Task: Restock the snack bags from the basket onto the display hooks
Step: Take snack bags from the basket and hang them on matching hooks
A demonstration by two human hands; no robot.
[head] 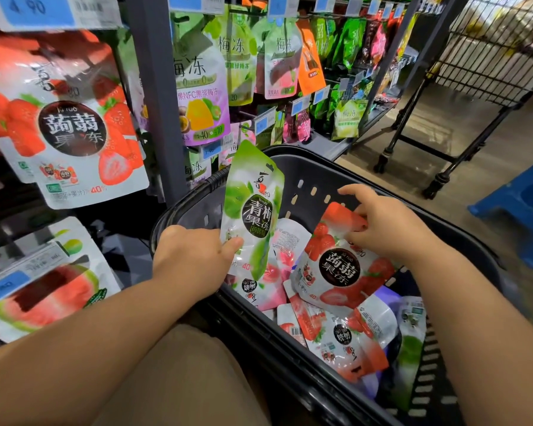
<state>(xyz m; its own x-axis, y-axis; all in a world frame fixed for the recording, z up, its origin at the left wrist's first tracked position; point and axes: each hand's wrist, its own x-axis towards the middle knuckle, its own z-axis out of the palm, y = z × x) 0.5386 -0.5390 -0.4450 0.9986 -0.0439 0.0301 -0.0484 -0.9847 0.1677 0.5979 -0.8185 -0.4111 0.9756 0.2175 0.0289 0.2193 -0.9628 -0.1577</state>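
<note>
Snack bags (pixel 345 336) are lying heaped in the black basket (pixel 308 176), and I am watching both hands working at them. The left hand (pixel 191 256) is gripping a green plum bag (pixel 253 210) by its lower left edge, the thumb pressing on the front and the fingers hidden behind. It is holding the bag upright above the basket's left rim. The right hand (pixel 385 229) is reaching into the basket and pinching the top corner of a strawberry bag (pixel 339 265). Its fingers are curling over the edge while the index finger is sticking out toward the far wall. That bag is tilting up from the heap, its lower end resting on the others. The two held bags are sitting just beside each other, with a pink peach bag (pixel 271 281) showing between and below them. A green bag (pixel 410 348) is leaning against the basket's right wall.

Further out, left of the hands, I am seeing a large strawberry pouch (pixel 71 127) hanging on the display. A watermelon pouch (pixel 50 290) is hanging below it, behind a blue price tag (pixel 3 287). A grey upright post (pixel 154 96) is standing between those and the next bay, where a purple passionfruit pouch (pixel 203 96) and rows of green ones are hanging. The hooks themselves are staying hidden behind tags and packaging. On the floor beyond the basket, to the right, a wire cart (pixel 490 56) and a blue stool (pixel 520 207) are standing.
</note>
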